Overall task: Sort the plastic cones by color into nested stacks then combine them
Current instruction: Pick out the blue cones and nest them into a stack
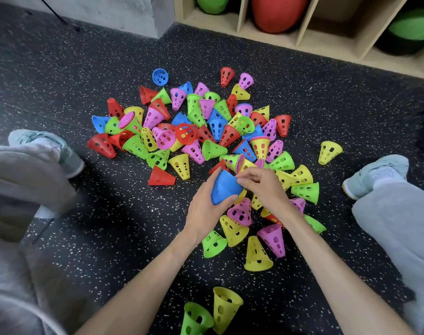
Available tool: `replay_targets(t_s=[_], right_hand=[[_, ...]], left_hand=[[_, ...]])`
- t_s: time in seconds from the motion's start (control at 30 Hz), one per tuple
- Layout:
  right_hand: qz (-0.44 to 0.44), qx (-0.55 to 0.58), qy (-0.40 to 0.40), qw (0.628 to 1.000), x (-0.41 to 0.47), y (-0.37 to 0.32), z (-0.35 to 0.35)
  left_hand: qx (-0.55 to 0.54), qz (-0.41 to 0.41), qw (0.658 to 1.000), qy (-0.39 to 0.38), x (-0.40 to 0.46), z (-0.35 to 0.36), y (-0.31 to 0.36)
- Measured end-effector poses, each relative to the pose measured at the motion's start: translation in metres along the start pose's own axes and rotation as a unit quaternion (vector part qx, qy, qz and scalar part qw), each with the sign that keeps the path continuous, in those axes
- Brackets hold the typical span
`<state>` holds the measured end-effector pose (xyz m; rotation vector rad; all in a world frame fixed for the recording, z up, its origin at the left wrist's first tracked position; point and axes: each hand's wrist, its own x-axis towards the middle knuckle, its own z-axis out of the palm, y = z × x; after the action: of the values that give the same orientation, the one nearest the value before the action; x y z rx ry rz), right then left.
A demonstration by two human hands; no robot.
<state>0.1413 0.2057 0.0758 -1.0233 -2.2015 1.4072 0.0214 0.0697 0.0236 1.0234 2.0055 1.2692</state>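
Observation:
A nested stack of blue cones (224,187) is held above the floor, just in front of a big loose pile of red, green, yellow, pink and blue perforated cones (194,131). My left hand (206,206) grips the stack from below and the left. My right hand (261,183) has its fingers curled at the stack's wide rim end on the right. A single blue cone (160,76) lies apart at the pile's far edge. Other blue cones (217,126) sit mixed in the pile.
A green cone (196,319) and a yellow cone (224,309) lie near me. One yellow cone (329,152) lies apart at the right. My shoes (377,175) and legs flank the pile. A wooden shelf (302,37) with balls stands behind.

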Motion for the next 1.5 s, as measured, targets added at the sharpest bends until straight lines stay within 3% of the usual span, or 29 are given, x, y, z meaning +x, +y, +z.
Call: replay_targets(t_s=[0.47,0.63,0.8,1.13,1.33,1.5], right_hand=[[0.004,0.010,-0.028,1.000,0.003,0.007,0.002],[-0.011,0.027,-0.005,1.000,0.024,0.010,-0.002],[0.020,-0.042,0.051,0.998,0.067,0.025,-0.022],[0.074,-0.165,0.023,0.983,0.142,0.067,-0.026],[0.068,-0.182,-0.019,0.981,0.169,0.081,-0.013],[0.039,-0.272,-0.020,0.961,0.184,0.080,-0.011]], left_hand=[[-0.030,-0.003,0.999,0.011,0.001,0.001,-0.002],[-0.070,-0.014,0.996,0.057,0.013,0.008,0.001],[-0.105,-0.019,0.990,0.089,0.030,0.011,0.002],[-0.134,-0.053,0.983,0.110,0.054,0.019,-0.014],[-0.125,-0.055,0.984,0.112,0.056,0.024,-0.018],[-0.130,-0.056,0.982,0.123,0.061,0.026,-0.019]])
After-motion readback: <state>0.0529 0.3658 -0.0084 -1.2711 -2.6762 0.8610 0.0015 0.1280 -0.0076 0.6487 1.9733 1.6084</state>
